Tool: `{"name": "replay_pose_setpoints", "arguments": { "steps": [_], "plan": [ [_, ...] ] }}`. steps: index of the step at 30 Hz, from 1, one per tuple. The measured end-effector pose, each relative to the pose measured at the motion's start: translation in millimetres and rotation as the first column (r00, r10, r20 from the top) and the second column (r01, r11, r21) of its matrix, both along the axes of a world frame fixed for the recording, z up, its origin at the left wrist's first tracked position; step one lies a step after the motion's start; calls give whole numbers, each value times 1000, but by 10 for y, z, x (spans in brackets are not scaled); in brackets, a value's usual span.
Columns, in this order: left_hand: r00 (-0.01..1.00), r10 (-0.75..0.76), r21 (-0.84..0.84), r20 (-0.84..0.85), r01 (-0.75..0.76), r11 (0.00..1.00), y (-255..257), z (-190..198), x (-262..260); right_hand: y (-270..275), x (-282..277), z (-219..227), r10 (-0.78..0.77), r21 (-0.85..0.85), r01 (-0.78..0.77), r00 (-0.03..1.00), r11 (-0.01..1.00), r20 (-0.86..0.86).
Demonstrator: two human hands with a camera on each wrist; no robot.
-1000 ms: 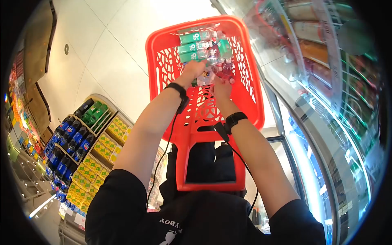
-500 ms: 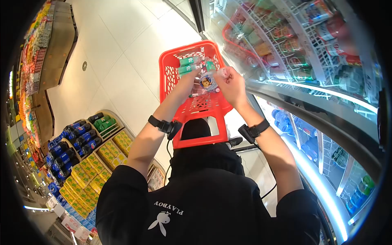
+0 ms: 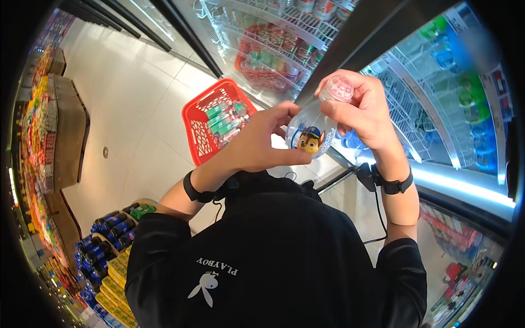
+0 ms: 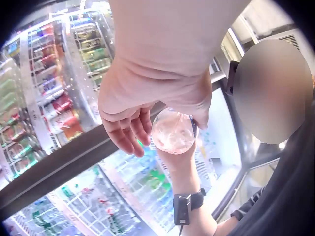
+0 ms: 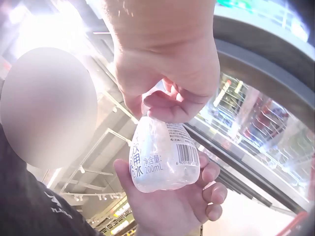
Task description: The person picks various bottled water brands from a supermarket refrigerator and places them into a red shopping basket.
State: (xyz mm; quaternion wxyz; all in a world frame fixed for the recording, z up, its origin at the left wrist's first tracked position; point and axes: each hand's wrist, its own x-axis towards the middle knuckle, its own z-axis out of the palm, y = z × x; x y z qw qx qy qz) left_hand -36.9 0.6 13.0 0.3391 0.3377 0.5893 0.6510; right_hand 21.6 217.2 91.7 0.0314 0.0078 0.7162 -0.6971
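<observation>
A small clear water bottle with a cartoon puppy on its label is held up in front of the chest, tilted in the head view with its pinkish, see-through top at the upper right. My right hand grips it round the neck, thumb and fingers close under the top. Around the lower part is my left hand, its thumb along the base and its fingers curved at the other side. Barcode and printed text show on the bottle in the right wrist view.
A red shopping basket with several green-labelled bottles stands on the floor ahead to the left. Lit drinks coolers with wire shelves line the right side. Stacked yellow packs and dark bottles are at lower left.
Both hands have come up out of the basket with the bottle, bringing it close to the chest. The view has turned right towards the coolers, and the basket now sits farther off.
</observation>
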Motion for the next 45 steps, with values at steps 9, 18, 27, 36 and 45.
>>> {"name": "replay_pose_setpoints", "arguments": {
  "steps": [9, 18, 27, 36, 45],
  "plan": [
    [919, -359, 265, 160, 310, 913, 666, 819, 481, 320, 1012, 1015, -193, 289, 281, 935, 915, -298],
    [444, -782, 612, 437, 491, 620, 1172, 724, 814, 593, 1340, 1193, -238, 424, 409, 885, 808, -401],
    [769, -626, 411, 132, 532, 740, 1283, 1113, 938, 779, 1537, 1405, -363, 206, 522, 778, 828, -513],
    [750, -651, 463, 116, 538, 704, 1421, 1380, 1003, 954, 1580, 1514, -269, 164, 432, 771, 887, -578],
    [793, -609, 402, 25, 550, 732, 1400, 1459, 912, 940, 1536, 1594, -243, 145, 371, 811, 917, -532]
  ]
}}
